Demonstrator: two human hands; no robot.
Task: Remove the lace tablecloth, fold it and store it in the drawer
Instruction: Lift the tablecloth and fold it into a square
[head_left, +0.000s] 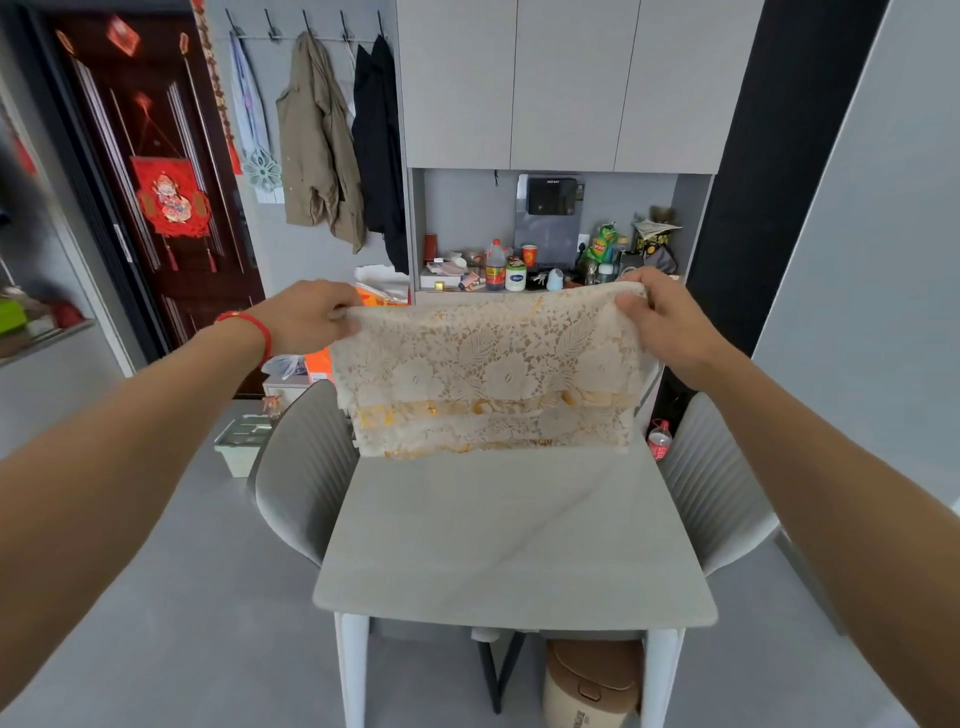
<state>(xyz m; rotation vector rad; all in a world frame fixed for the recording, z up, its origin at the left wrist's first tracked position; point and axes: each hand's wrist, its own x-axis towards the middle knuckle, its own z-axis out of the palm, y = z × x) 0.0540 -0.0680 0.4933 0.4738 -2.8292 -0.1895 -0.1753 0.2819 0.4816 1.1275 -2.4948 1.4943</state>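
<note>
Risk: lace tablecloth (485, 371) is loose openwork w/ layers hanging uneven, so a weak pinch at either top corner could let a layer slip & undo the fold. It hangs in air above the bare tabletop (511, 540), far end. Both arms stretched fwd; left hand (306, 317) & right hand (670, 325) have fingers clamped on the top corners.
</note>
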